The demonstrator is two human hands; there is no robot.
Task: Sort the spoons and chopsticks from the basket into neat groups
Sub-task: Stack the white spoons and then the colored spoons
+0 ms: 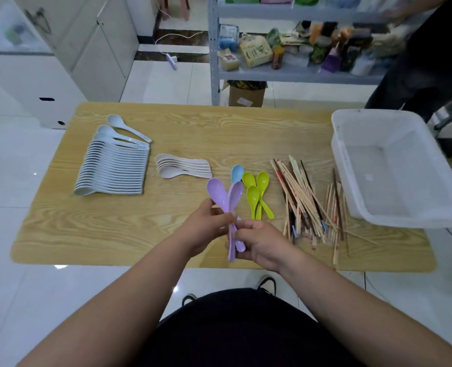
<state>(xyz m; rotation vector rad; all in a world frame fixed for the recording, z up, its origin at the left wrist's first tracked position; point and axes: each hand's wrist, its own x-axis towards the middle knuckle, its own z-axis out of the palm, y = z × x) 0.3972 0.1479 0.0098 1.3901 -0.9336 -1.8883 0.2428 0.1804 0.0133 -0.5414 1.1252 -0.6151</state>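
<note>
Wooden table (140, 234), contents:

- two purple plastic spoons (226, 194), bowls up and splayed apart, raised above the near-centre of the table
- left hand (203, 229), fingers curled round their handles
- right hand (262, 245), thumb and fingers closed on the lower handle ends
- one blue spoon (237, 173) just behind them, handle hidden; whether it is held cannot be told
- three green spoons (256, 194) lying together just right of it
- a long nested row of white spoons (113, 168) far left
- a small stack of beige spoons (182, 168) beside that row
- a loose heap of chopsticks (307, 200) at right
- a white plastic basket (344, 165) at the right edge, just beside the chopsticks
</note>
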